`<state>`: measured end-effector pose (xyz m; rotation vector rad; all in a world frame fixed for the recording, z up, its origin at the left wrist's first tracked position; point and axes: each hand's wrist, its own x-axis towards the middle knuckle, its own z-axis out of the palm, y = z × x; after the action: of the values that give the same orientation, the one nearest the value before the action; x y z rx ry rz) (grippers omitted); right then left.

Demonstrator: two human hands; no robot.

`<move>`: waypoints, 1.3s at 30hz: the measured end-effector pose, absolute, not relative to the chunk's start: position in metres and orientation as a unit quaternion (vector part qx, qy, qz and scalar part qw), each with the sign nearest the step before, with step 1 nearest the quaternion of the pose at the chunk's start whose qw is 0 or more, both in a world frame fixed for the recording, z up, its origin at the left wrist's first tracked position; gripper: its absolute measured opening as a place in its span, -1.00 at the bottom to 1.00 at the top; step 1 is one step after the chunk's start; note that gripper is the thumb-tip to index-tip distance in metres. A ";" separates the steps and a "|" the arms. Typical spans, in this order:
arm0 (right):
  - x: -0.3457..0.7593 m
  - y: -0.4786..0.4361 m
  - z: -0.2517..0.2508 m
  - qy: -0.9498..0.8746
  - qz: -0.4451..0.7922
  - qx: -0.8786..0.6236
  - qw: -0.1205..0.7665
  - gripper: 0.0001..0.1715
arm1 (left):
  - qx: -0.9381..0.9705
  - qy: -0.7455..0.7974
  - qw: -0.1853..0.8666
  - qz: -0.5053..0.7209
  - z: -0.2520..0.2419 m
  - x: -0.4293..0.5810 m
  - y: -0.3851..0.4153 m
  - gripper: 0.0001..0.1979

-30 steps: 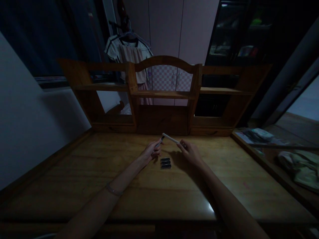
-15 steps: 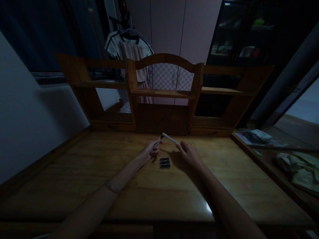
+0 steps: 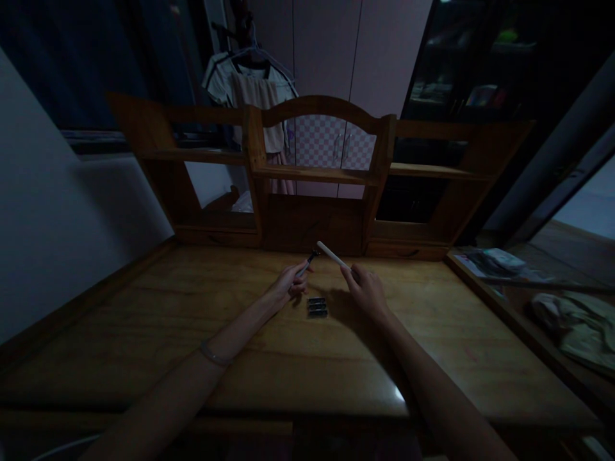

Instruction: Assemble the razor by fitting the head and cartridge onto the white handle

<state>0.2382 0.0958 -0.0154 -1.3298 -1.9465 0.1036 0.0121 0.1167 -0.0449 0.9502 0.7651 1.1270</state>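
My left hand (image 3: 291, 282) is closed around a slim, light-coloured stick-shaped thing (image 3: 302, 269) whose narrow dark end (image 3: 314, 254) points up and to the right. In my right hand (image 3: 366, 291) is a slender white rod (image 3: 333, 257), gripped near its lower end and slanting up to the left. A small gap separates the rod's far tip from the dark end. Dim light hides what exactly these two things are. Below and between my hands, a small clear pack of dark, battery-like cylinders (image 3: 317, 307) lies on the wooden desk (image 3: 269, 378).
A wooden shelf unit (image 3: 312, 173) with small drawers stands along the desk's back edge. To the right, beyond a raised wooden edge, are a bagged item (image 3: 494, 261) and crumpled cloth (image 3: 576, 323). A white wall (image 3: 77, 243) borders the left side.
The white rod's tip has come away from the dark end of the left-hand thing and risen slightly. The pack stays on the desk; the view has shifted a little.
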 end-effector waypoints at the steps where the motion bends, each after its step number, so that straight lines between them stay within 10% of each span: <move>1: 0.238 0.095 -0.015 -0.762 0.044 -0.519 0.385 -0.49 | 0.422 0.341 0.675 0.500 -0.044 0.012 0.116 -0.69; 39: 0.232 0.090 -0.015 -0.792 0.068 -0.502 0.341 -0.46 | 0.426 0.342 0.676 0.495 -0.043 0.012 0.115 -0.69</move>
<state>0.2321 0.0899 -0.0145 -1.3060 -2.0595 0.1769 0.0123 0.1146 -0.0435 0.9572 0.7701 1.1134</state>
